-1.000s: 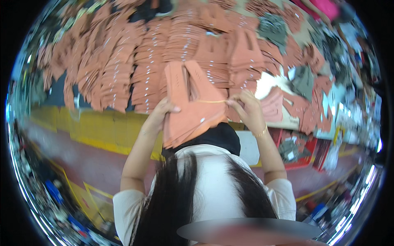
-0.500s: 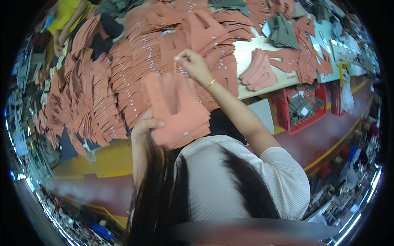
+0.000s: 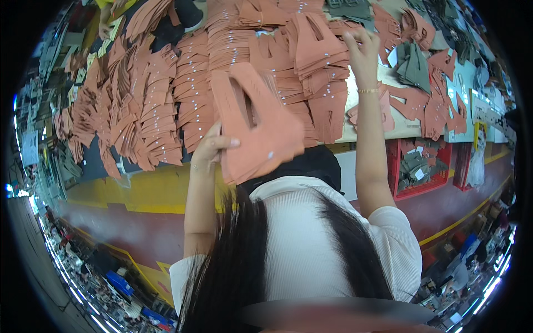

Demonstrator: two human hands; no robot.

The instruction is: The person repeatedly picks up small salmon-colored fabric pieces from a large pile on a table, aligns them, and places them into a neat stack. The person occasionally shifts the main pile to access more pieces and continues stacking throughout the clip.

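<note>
My left hand grips a stack of coral shoe-upper pieces, thumb on top and fingers hidden beneath. Each piece has a long slot, and the stack is tilted in front of my chest, above the table's near edge. Farther right, my right hand is raised over the table with its fingers curled together. Whatever those fingers may hold is too small to make out. Just left of it lies another coral bundle on top of the piled pieces.
Long overlapping rows of coral pieces cover the table. Grey-green pieces lie at the right. A red crate with grey-green pieces stands below the table's right side. Another person's hand is at the far left.
My right hand has moved right, away from the stack; the thin band stretched between them earlier no longer shows there. The stack in my left hand has shifted right in view.
</note>
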